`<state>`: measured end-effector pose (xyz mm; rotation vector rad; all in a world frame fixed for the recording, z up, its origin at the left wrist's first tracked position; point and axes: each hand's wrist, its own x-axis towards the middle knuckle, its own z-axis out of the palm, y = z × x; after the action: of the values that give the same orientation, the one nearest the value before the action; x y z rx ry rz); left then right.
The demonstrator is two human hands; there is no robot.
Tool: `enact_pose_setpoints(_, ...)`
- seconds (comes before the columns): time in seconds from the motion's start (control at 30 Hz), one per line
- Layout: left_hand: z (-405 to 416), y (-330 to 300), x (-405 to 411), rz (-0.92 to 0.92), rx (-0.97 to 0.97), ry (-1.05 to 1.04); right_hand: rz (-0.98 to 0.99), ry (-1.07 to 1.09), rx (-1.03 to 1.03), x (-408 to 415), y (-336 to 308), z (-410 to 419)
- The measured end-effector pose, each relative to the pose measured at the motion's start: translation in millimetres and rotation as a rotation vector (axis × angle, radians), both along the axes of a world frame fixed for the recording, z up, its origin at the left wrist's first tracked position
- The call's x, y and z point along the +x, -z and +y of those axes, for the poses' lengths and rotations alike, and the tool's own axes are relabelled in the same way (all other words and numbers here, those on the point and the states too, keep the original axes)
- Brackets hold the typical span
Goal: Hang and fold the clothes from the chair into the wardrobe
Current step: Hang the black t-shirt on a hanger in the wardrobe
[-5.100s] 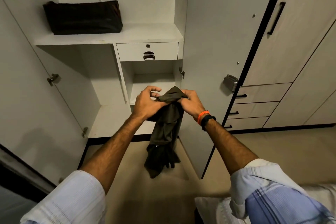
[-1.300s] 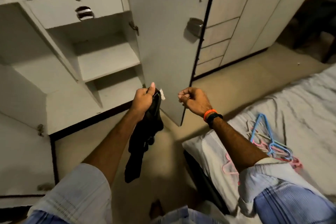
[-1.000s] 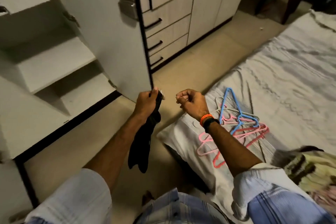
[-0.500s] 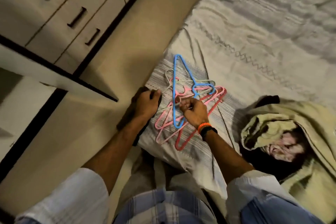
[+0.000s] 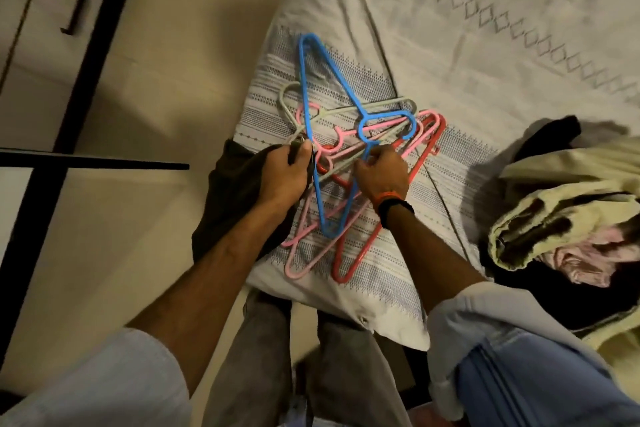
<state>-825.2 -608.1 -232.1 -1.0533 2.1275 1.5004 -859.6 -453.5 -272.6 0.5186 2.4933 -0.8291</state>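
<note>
A pile of plastic hangers lies on the corner of the bed (image 5: 450, 28): a blue hanger (image 5: 320, 80) on top, with pink hangers (image 5: 304, 253), a red hanger (image 5: 356, 253) and a grey hanger (image 5: 287, 97) under it. My left hand (image 5: 284, 173) grips a dark olive garment (image 5: 232, 191) at the bed's edge, beside the pile. My right hand (image 5: 381, 172) reaches into the pile, its fingers curled round hanger bars near the blue one.
A heap of clothes, pale yellow, pink and black (image 5: 554, 218), lies on the bed to the right. The open wardrobe door's dark edge (image 5: 97, 166) juts in at the left, with drawers (image 5: 72, 7) behind it. Tan floor (image 5: 121, 236) lies between wardrobe and bed.
I turned from the wardrobe down to the bed. My left hand carried the dark garment to the bed's edge, and my right hand went from empty and curled into the hanger pile.
</note>
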Motion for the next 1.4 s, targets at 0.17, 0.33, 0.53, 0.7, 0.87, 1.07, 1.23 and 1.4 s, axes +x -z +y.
enact_pose_setpoints(0.17, 3.6, 10.8, -2.9, 0.005, -0.002, -0.019, -0.088, 0.093, 0.014, -11.7, 23.4, 0.5)
enact_pose_setpoints(0.33, 8.3, 6.0, -7.5, -0.008, -0.003, -0.056, -0.018, 0.189, -0.048, -7.5, 6.7, -4.8)
enact_pose_setpoints(0.53, 8.5, -10.4, -11.6, 0.036, 0.052, -0.049, 0.21, 0.039, -0.364, 14.9, -33.8, -27.8)
enact_pose_setpoints(0.7, -3.4, -14.2, -8.8, 0.072, 0.017, -0.095, 0.197, -0.125, -0.575, 18.7, -39.2, -34.9)
enact_pose_setpoints(0.87, -16.4, -16.6, -5.5, 0.037, -0.163, -0.032, 0.147, -0.174, -0.44, -1.7, -46.1, -39.9)
enact_pose_setpoints(1.07, -21.4, -27.3, 0.1, 0.037, -0.246, 0.071, 0.29, -0.809, -0.092, -60.6, -63.6, -51.7)
enact_pose_setpoints(1.23, -29.9, -29.7, 9.2, 0.067, -0.167, 0.088, 0.213, -1.066, -0.029, -76.8, -65.4, -49.2)
enact_pose_setpoints(1.4, -42.2, -29.9, 20.1, -0.005, -0.236, -0.003, -0.011, -1.085, -0.095, -70.9, -75.9, -35.1)
